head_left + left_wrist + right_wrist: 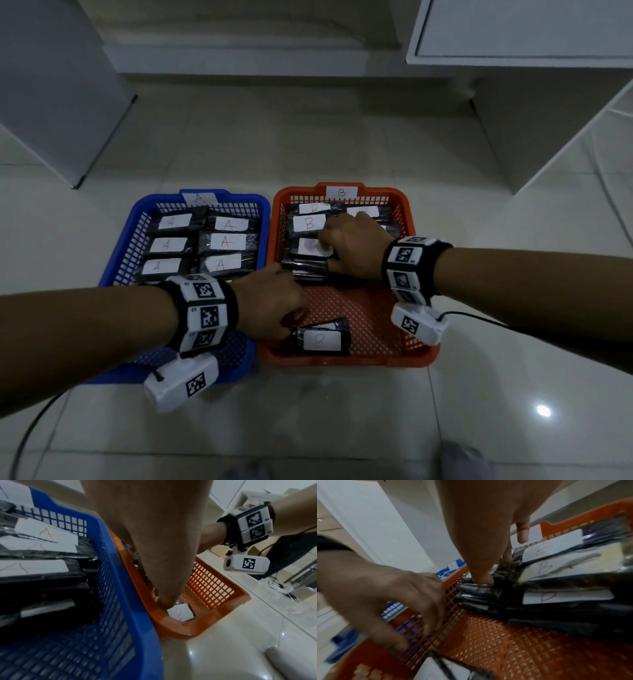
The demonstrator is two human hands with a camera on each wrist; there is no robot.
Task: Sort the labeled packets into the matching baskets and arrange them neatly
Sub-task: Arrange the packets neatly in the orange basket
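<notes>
A blue basket [132,240] tagged A holds two rows of black packets with white A labels [226,241]. Beside it on the right, an orange basket [359,315] tagged B holds stacked B packets [308,222] at its far end. One loose B packet [320,340] lies on the basket floor near the front. My left hand [289,325] reaches down at that packet's left end with its fingers [428,628] spread, and no grip on it shows. My right hand [329,250] lies on the B stack [556,597], thumb [482,579] against its near edge and fingers curled over the top.
The baskets stand side by side on a pale tiled floor. A white cabinet [513,102] rises at the back right and a pale panel [51,85] at the back left. Cables [30,435] trail from both wrists. Feet [462,459] show at the bottom edge.
</notes>
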